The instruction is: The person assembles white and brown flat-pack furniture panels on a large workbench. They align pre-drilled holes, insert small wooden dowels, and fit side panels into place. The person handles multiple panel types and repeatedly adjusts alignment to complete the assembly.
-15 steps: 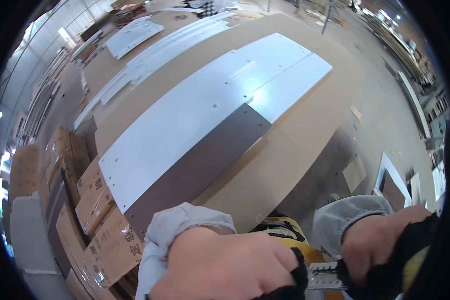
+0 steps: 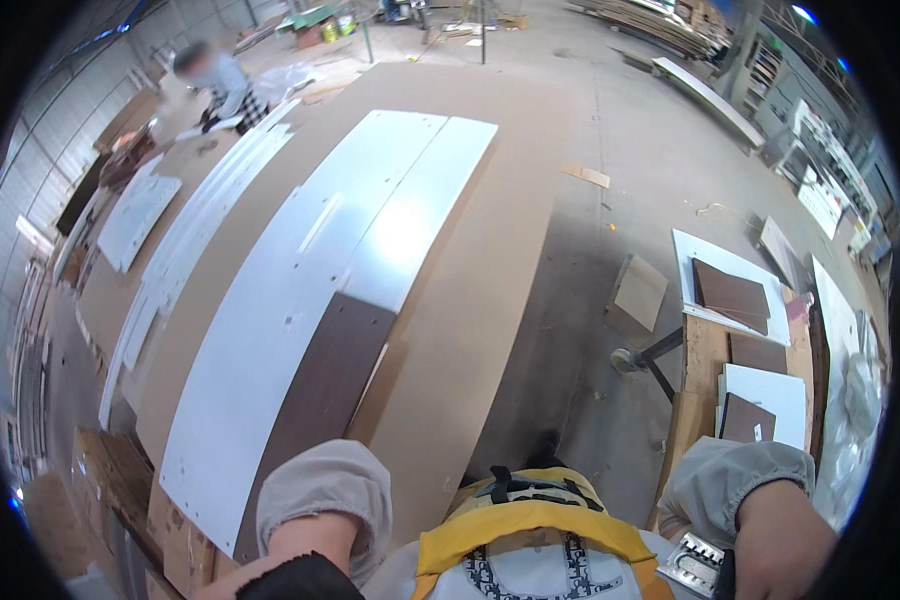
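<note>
Wide workshop hall with grey concrete floor (image 2: 610, 140). Long brown table (image 2: 480, 300) running from 6 toward 12 o'clock, carrying white panels (image 2: 300, 300) and one dark brown panel (image 2: 325, 385) near the close end.

Left hand (image 2: 270, 572) at 7 o'clock, under a grey sleeve cuff, mostly cut by the lower edge. Closest to the dark brown panel, not touching it. Fingers out of view, so cannot tell if apart or together.

Right hand (image 2: 782, 545) at 5 o'clock, just beside a shiny metal bracket (image 2: 697, 563) at its left. Only the back of the hand visible; cannot tell whether clamped on the bracket or merely next to it.

Possible trouble, as a judgement: bracket slipping down to the floor if held only loosely; also the left sleeve brushing the dark brown panel and shifting it over the table edge.

Packaging: brown cardboard boxes (image 2: 120, 490) at 8 o'clock, partly flattened, markings too blurred. One small plain brown cardboard box (image 2: 638, 292) on the floor at 3 o'clock, no label visible.
</note>
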{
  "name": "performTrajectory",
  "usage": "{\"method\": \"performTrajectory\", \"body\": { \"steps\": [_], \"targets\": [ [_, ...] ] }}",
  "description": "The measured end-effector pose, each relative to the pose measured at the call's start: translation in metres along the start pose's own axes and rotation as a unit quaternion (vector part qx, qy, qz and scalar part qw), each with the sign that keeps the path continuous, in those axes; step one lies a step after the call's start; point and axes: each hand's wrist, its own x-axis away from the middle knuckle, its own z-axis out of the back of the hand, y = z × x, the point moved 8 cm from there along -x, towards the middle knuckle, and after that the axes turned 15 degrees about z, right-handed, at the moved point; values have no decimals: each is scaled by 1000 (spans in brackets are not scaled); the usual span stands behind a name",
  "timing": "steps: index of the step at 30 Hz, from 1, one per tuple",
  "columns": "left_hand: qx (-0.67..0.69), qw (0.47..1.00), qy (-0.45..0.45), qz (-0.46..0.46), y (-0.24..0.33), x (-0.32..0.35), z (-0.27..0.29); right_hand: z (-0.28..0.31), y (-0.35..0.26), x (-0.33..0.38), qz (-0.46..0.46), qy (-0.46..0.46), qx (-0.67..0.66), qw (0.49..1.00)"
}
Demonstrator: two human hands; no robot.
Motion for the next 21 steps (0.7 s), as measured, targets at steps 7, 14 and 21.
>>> {"method": "performTrajectory", "body": {
  "steps": [7, 14, 21],
  "targets": [
    [3, 997, -10, -71, -62, 58, -103, 14, -86, 63, -90, -6, 177, 980],
    [-70, 932, -189, 302, -166, 165, -228, -31, -188, 278, -43, 692, 81, 716],
    [41, 833, -367, 413, -236, 278, -369, -22, -257, 320, 253, 763, 61, 591]
  ]
}}
